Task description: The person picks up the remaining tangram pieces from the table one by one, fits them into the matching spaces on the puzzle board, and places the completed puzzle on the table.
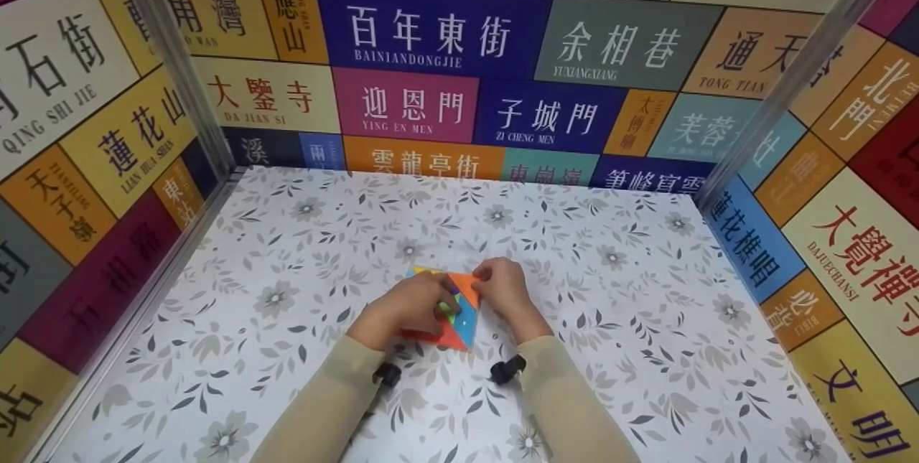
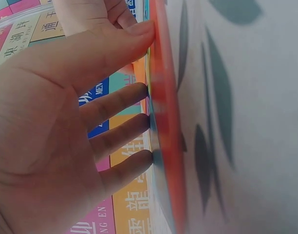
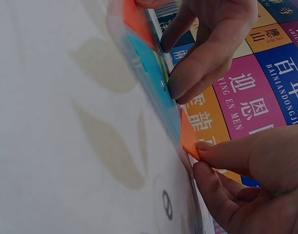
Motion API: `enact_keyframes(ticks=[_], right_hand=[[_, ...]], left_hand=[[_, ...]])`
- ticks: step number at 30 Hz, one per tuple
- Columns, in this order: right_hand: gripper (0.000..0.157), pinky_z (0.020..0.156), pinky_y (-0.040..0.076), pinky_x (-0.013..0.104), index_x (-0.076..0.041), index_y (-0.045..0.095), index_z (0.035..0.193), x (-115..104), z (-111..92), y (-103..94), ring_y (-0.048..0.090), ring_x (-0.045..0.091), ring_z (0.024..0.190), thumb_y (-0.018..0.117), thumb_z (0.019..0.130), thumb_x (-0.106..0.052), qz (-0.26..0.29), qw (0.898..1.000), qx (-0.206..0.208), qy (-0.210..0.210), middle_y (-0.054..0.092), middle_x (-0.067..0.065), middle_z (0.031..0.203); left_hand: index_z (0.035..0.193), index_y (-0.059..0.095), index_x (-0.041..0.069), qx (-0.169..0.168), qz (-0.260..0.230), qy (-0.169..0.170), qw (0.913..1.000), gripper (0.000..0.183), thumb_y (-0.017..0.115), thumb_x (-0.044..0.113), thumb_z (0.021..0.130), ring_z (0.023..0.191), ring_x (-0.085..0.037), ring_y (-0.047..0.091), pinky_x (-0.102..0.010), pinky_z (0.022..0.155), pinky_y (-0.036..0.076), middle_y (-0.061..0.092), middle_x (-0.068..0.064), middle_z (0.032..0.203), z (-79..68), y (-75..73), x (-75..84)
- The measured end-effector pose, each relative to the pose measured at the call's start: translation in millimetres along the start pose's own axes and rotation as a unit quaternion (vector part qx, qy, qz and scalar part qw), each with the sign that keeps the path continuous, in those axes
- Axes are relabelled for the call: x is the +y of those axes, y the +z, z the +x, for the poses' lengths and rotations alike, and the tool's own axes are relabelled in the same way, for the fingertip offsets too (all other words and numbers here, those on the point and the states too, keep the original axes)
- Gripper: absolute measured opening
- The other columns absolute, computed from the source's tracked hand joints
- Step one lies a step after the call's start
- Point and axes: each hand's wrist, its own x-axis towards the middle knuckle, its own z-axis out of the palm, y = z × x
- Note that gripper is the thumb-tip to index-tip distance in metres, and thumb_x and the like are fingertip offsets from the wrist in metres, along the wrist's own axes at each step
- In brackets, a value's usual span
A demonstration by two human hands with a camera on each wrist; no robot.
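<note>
A square tangram puzzle [image 1: 464, 325] of flat coloured pieces lies on the table, with red, blue, yellow and orange showing. My left hand [image 1: 413, 303] rests its fingertips on the pieces and covers part of them. In the left wrist view, its fingers [image 2: 124, 126] are spread and fairly straight, with the thumb at the red edge [image 2: 166, 97]. My right hand [image 1: 508, 296] pinches an orange tangram piece [image 3: 189, 136] between thumb and finger at the puzzle's upper right side. That piece stands tilted up in the right wrist view, beside the blue piece [image 3: 154, 73].
A white tabletop [image 1: 610, 319] with a grey flower and leaf print lies all around the puzzle. Panels [image 1: 431, 25] covered in coloured street-name signs stand at the back and both sides. Transparent strips [image 1: 172, 54] run along the panel corners.
</note>
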Motion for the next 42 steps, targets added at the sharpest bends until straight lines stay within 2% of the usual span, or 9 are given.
enact_keyframes(ticks=[7, 11, 15, 19, 22, 26, 36, 42], right_hand=[[0.01, 0.086, 0.061, 0.04, -0.006, 0.082, 0.098, 0.9, 0.7, 1.3, 0.071, 0.024, 0.091, 0.083, 0.088, -0.007, -0.014, 1.0, 0.006, -0.01, 0.078, 0.009, 0.095], [0.011, 0.086, 0.06, 0.041, -0.005, 0.082, 0.098, 0.3, 1.4, 1.6, 0.071, 0.025, 0.093, 0.083, 0.087, -0.006, -0.02, 1.0, 0.005, -0.003, 0.078, 0.01, 0.096], [0.011, 0.086, 0.061, 0.041, -0.005, 0.082, 0.1, -0.8, 1.0, 0.9, 0.071, 0.025, 0.094, 0.082, 0.088, -0.006, -0.008, 1.0, 0.0, 0.008, 0.078, 0.01, 0.098], [0.011, 0.085, 0.061, 0.04, -0.006, 0.082, 0.1, -0.4, 0.8, 0.5, 0.071, 0.024, 0.092, 0.082, 0.089, -0.006, 0.006, 1.0, -0.001, 0.01, 0.078, 0.01, 0.098], [0.011, 0.084, 0.061, 0.039, -0.006, 0.081, 0.1, 1.9, 0.7, 0.7, 0.071, 0.023, 0.091, 0.082, 0.089, -0.006, 0.015, 1.0, -0.004, 0.012, 0.078, 0.009, 0.098], [0.012, 0.082, 0.061, 0.037, -0.006, 0.081, 0.099, 5.8, 1.3, 1.0, 0.072, 0.022, 0.09, 0.083, 0.088, -0.007, 0.032, 0.999, -0.005, 0.015, 0.078, 0.009, 0.097], [0.013, 0.08, 0.06, 0.035, -0.006, 0.082, 0.099, 6.9, 2.3, 0.2, 0.071, 0.021, 0.089, 0.083, 0.086, -0.005, 0.046, 0.999, -0.006, 0.027, 0.078, 0.009, 0.096], [0.013, 0.082, 0.061, 0.035, -0.006, 0.082, 0.098, 6.8, 3.3, 0.2, 0.071, 0.022, 0.09, 0.083, 0.086, -0.004, 0.044, 0.998, -0.009, 0.037, 0.079, 0.009, 0.096]], left_hand=[[0.112, 0.084, 0.023, -0.001, 0.002, -0.008, 1.0, 0.04, 0.081, 0.009, 0.075, 0.128, -0.026, 0.059, -0.042, 0.1, 0.055, 0.065, -0.001, 0.143, 0.4, 3.4, -0.2], [0.115, 0.081, 0.025, 0.005, 0.034, 0.0, 0.9994, 0.041, 0.084, 0.02, 0.075, 0.128, -0.031, 0.057, -0.046, 0.098, 0.055, 0.066, 0.002, 0.14, 3.0, 7.5, -0.1], [0.119, 0.079, 0.024, 0.0, 0.043, -0.003, 0.9991, 0.044, 0.085, 0.025, 0.076, 0.13, -0.035, 0.058, -0.051, 0.103, 0.054, 0.066, 0.002, 0.138, 4.8, 7.4, 3.3], [0.123, 0.077, 0.024, -0.01, 0.047, -0.018, 0.9987, 0.049, 0.087, 0.026, 0.075, 0.131, -0.036, 0.056, -0.052, 0.102, 0.054, 0.065, 0.001, 0.14, 5.1, 6.6, 5.5], [0.128, 0.076, 0.026, -0.019, 0.048, -0.027, 0.9983, 0.053, 0.088, 0.025, 0.076, 0.132, -0.035, 0.055, -0.049, 0.099, 0.055, 0.062, 0.001, 0.148, 4.8, 6.4, 5.8], [0.132, 0.075, 0.028, -0.025, 0.051, -0.028, 0.998, 0.056, 0.086, 0.024, 0.077, 0.134, -0.032, 0.053, -0.047, 0.099, 0.054, 0.058, 0.0, 0.155, 4.3, 6.7, 5.1], [0.133, 0.075, 0.028, -0.026, 0.038, -0.034, 0.9983, 0.056, 0.087, 0.026, 0.078, 0.133, -0.032, 0.052, -0.049, 0.102, 0.053, 0.058, 0.0, 0.155, 4.4, 5.8, 5.9], [0.133, 0.074, 0.027, -0.022, 0.041, -0.026, 0.9986, 0.059, 0.087, 0.025, 0.075, 0.126, -0.032, 0.054, -0.048, 0.096, 0.054, 0.061, 0.001, 0.151, 3.7, 3.7, 8.1]])
